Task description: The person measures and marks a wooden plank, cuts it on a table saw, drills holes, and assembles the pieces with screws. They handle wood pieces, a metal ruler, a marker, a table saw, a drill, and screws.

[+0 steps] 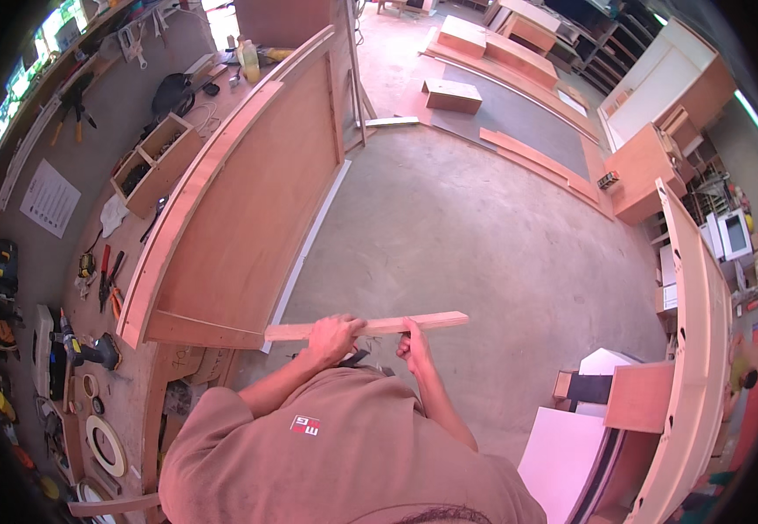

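Note:
A narrow wooden strip [382, 327] lies crosswise in front of my body, its right end cut at a slant. My left hand [335, 339] is closed over the strip left of its middle. Under and against the strip, right of the middle, my right hand [415, 346] grips it with bent fingers and the thumb along its edge. The strip's left end reaches the near bottom corner of a large wooden panel [230, 205] with a framed, curved edge, which stands tilted along the workbench; I cannot tell whether they touch.
The workbench [138, 371] on the left carries a cordless drill [90, 349], pliers [112, 279], tape rolls [105, 445] and a divided wooden box [156, 166]. Boards [519, 105] lie on the floor ahead. A long pale panel [689, 349] and stacked pieces [562, 454] stand at the right.

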Demonstrator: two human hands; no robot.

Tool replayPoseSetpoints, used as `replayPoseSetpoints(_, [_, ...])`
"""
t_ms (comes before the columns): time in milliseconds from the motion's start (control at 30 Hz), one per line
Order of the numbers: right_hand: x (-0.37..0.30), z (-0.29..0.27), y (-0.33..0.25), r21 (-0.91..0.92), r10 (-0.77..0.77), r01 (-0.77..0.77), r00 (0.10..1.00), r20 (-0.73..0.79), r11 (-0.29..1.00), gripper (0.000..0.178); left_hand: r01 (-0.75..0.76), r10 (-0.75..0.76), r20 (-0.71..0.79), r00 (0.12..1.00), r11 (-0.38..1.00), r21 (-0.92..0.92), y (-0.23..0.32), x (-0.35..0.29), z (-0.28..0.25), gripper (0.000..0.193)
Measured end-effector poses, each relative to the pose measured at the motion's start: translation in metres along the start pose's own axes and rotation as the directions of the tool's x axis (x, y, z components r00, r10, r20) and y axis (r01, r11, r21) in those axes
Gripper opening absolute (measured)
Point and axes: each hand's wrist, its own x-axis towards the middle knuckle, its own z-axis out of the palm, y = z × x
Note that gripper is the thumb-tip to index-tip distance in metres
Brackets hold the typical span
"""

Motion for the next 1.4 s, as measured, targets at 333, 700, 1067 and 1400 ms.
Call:
replayPoseSetpoints(333, [0.105, 0.062, -0.081, 0.083, -0.09, 0.083, 0.993, 0.082, 0.993, 0.034, 0.142, -0.143, -0.071, 0.987, 0.99, -0.025, -0.056, 0.075, -0.047, 0.059])
replayPoseSetpoints(700, [0.265, 0.14, -0.265, 0.02, -0.061, 0.057, 0.952, 0.301, 0.998, 0.04, 0.462, -0.491, -0.256, 0.833, 0.871, -0.169, -0.083, 0.197, -0.062, 0.075])
replayPoseSetpoints(1067, [0.376, 0.29, -0.46, -0.002, -0.079, 0.091, 0.878, 0.473, 0.996, 0.039, 0.482, -0.478, -0.69, 0.544, 0.851, -0.209, -0.088, 0.34, -0.145, 0.079])
replayPoseSetpoints(1400, [0.43, 0.438, -0.545, 0.094, -0.186, 0.16, 0.845, 0.501, 0.983, 0.03, 0.482, -0.382, -0.815, 0.435, 0.864, -0.147, -0.157, 0.439, -0.249, 0.07])
